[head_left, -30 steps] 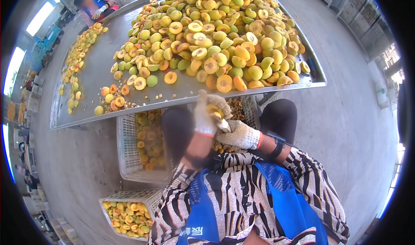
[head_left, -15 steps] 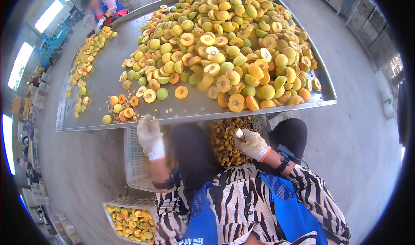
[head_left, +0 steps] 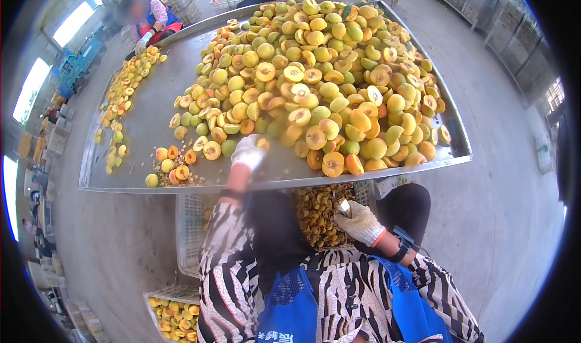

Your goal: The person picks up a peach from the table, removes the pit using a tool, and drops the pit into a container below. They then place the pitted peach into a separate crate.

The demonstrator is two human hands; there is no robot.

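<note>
Hidden: a dark blur covers the middle between the arms; the crate [head_left: 192, 222] under the desk [head_left: 145, 119] is partly cut off by the desk edge.
Left hand [head_left: 248, 152]: gloved, stretched over the desk to the near edge of the fruit pile [head_left: 321, 71]; a peach half [head_left: 262, 143] sits at its fingers, but I cannot tell whether they grasp it.
Right hand [head_left: 359, 222]: gloved, low below the desk edge, clenched around a small knife [head_left: 344, 207], blade tip up.
Pits [head_left: 318, 210]: heaped in a crate just beside the right hand.
Far side: another person [head_left: 148, 19] at the desk's far corner.
</note>
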